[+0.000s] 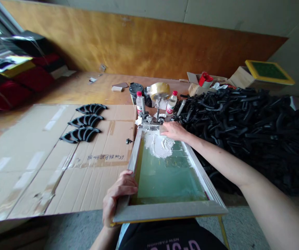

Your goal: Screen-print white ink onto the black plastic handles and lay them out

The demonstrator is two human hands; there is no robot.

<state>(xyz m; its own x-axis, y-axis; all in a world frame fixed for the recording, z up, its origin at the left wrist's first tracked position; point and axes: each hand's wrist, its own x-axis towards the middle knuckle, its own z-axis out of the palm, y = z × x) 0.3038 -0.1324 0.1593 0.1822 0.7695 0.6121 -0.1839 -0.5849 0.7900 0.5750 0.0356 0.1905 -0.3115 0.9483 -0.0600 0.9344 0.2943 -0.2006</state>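
Note:
A screen-printing frame (pixel 170 210) with a green mesh lies in front of me, hinged at its far end to a metal clamp (pixel 151 121). White ink (pixel 160 145) is smeared over the far part of the mesh. My left hand (pixel 118 196) is closed on the frame's near left corner. At the far end, my right hand (pixel 174 131) is closed on something pale, a squeegee as far as I can make out, at the ink.
A large heap of black plastic parts (pixel 250 125) fills the right. Three rows of black curved parts (pixel 85 121) lie on flattened cardboard (pixel 48 163) at left. Two bottles (pixel 139 102), a tape roll (pixel 159 90) and a black tub (pixel 135 89) stand behind the clamp.

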